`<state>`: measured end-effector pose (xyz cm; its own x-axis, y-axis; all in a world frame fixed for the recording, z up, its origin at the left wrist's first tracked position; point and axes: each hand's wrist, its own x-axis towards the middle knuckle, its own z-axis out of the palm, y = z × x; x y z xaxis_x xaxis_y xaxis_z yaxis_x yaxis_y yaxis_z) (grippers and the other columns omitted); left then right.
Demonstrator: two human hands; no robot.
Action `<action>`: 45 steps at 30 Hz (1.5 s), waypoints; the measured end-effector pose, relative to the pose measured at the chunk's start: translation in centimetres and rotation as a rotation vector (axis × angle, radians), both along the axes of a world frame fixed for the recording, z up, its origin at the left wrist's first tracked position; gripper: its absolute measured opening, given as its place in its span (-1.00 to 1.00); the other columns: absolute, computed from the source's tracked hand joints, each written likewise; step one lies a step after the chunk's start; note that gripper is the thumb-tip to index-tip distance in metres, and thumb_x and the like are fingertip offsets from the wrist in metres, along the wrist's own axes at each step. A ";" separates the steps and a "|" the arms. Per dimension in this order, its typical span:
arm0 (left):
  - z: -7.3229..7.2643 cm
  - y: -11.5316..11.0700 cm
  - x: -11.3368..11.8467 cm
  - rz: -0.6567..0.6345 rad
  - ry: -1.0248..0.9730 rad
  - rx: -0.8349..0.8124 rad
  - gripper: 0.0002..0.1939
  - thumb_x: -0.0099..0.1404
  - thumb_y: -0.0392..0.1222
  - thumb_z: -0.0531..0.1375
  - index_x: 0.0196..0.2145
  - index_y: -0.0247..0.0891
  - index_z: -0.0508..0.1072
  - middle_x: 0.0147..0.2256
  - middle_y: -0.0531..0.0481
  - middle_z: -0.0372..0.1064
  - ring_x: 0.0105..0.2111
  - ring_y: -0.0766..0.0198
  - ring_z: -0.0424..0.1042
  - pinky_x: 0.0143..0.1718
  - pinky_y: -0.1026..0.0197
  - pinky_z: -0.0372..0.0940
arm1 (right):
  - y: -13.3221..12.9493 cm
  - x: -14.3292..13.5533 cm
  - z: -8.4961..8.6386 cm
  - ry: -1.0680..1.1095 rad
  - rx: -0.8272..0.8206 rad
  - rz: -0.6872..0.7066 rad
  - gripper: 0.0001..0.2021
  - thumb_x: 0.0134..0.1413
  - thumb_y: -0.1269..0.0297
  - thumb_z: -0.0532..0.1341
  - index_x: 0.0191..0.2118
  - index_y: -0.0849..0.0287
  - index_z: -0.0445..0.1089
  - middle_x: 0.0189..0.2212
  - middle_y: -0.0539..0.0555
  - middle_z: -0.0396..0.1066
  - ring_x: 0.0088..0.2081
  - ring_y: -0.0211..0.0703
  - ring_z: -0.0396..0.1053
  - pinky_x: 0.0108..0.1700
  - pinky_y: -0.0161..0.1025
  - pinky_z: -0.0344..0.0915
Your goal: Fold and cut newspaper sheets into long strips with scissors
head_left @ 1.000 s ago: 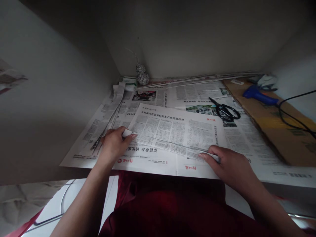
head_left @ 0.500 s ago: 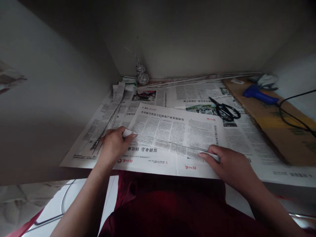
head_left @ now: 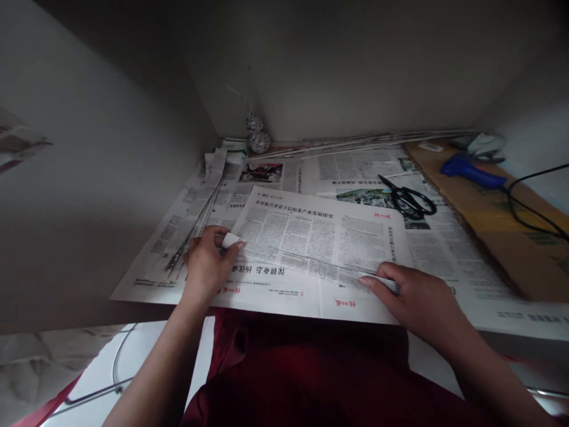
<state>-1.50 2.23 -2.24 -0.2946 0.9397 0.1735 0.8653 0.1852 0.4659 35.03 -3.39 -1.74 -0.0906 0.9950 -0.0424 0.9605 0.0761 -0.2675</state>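
Observation:
A printed newspaper sheet (head_left: 311, 234) lies over larger newspapers spread on the work surface, its near edge folded into a narrow strip. My left hand (head_left: 211, 255) pinches the left end of that folded edge between thumb and fingers. At the right end, my right hand (head_left: 411, 290) grips the same edge, thumb on top. The fold runs at a slight slant between both hands, lower toward the right.
Black scissors (head_left: 411, 201) and a blue glue gun (head_left: 473, 171) with a black cord lie right, the gun on cardboard (head_left: 502, 237). Thin paper rods (head_left: 355, 144) line the back wall. A small woven piece (head_left: 256, 133) and paper strips (head_left: 216, 166) stand back left.
Both hands keep their hold on the folded edge and have barely moved. The whole view has shifted very slightly.

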 end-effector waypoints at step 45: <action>-1.7 -1.9 -1.1 -0.315 0.424 0.280 -0.57 0.25 -0.51 0.08 -0.12 -0.19 0.64 -0.09 -0.19 0.50 -0.03 -0.10 0.37 0.02 -0.18 0.32 | 0.2 0.2 -0.5 -0.022 -0.079 -0.049 -0.52 0.22 -0.25 0.08 -0.46 0.04 0.34 -0.55 0.02 0.46 -0.48 -0.02 0.38 -0.41 -0.21 0.08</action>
